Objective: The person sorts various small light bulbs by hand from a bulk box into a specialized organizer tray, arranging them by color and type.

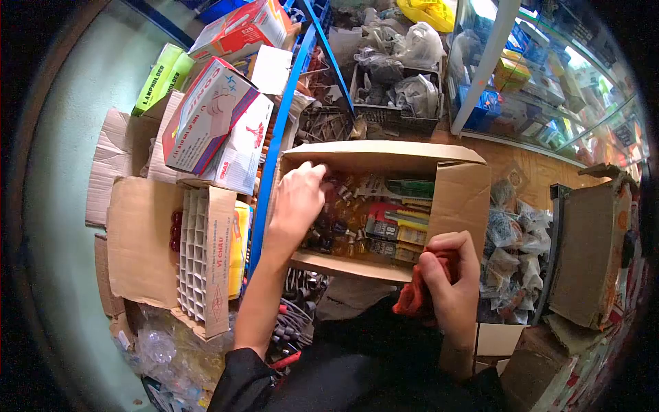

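Black garment [343, 364] below, right fingers [434, 271] clutch crumpled red cloth [410, 295] near cardboard box [461, 202].

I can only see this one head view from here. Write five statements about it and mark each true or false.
1. The right hand grips a red cloth. True.
2. The left hand is at the central cardboard box's right end. False: left end.
3. The yellow bag lies inside that box. False: it lies beyond it, at the view's top.
4. A green box is marked LAMPHOLDER. True.
5. The glass display case stands upper left. False: upper right.
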The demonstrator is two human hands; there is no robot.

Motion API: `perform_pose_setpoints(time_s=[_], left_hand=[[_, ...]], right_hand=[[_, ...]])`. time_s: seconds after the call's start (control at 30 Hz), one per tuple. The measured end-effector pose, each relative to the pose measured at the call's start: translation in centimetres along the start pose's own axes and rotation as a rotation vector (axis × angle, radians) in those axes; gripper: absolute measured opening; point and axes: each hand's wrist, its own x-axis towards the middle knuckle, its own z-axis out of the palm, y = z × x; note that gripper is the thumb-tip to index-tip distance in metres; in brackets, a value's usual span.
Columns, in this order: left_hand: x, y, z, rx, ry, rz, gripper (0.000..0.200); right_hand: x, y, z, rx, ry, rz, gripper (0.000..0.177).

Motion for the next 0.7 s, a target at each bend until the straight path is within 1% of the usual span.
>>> perform_pose_setpoints(time_s=[0.1, 0.13, 0.23, 0.33, 0.43, 0.47, 0.5, 0.53, 0.57, 0.63, 0.67, 0.7], left_hand=[[0.3, -0.3, 2.1, 0.13, 0.014, 0.02, 0.029], [0.0, -0.6, 2.9, 0.153, -0.001, 0.017, 0.029], [-0.4, -1.0, 4.1, 0.091, 0.153, 0.073, 0.02], [-0.7, -1.0, 3.7, -0.03, 0.124, 0.064, 0.026], [-1.4, 1.7, -1.4, -0.196, 0.031, -0.049, 0.033], [-2.2, 2.2, -2.7, -0.308, 0.116, -0.028, 0.03], [-3.0, 2.5, -3.3, -0.334, 0.181, -0.02, 0.027], [-3.8, 3.1, -4.5, -0.401, 0.175, -0.065, 0.026], [-4.8, 3.7, -6.0, -0.465, 0.174, -0.11, 0.025], [-6.7, 4.8, -8.8, -0.516, 0.282, -0.148, 0.018], [-7.8, 4.9, -10.1, -0.555, 0.339, -0.183, 0.018], [-8.8, 4.8, -11.3, -0.56, 0.416, -0.215, 0.019]], right_hand=[[-0.2, -0.2, 0.4, 0.012, -0.044, 0.028, 0.022], [-0.1, -0.4, 0.4, -0.026, -0.055, 0.002, 0.022], [-0.1, -0.4, 0.2, -0.032, -0.075, 0.025, 0.022], [0.1, -0.6, 0.2, -0.084, -0.066, 0.017, 0.022], [-0.1, 0.1, 0.0, -0.027, -0.053, 0.069, 0.021], [-0.1, 0.0, 0.0, -0.018, -0.043, 0.072, 0.02], [-0.1, -0.4, 0.2, -0.008, -0.04, 0.076, 0.02], [-0.2, -0.8, 0.4, 0.004, -0.045, 0.078, 0.02], [-0.5, -1.6, 0.6, 0.049, -0.05, 0.152, 0.02], [-0.5, -0.8, 0.2, 0.007, -0.08, 0.058, 0.021], [-0.5, -0.4, 0.2, -0.029, -0.065, 0.03, 0.02], [-0.5, -0.7, 0.6, 0.002, -0.083, 0.035, 0.02]])
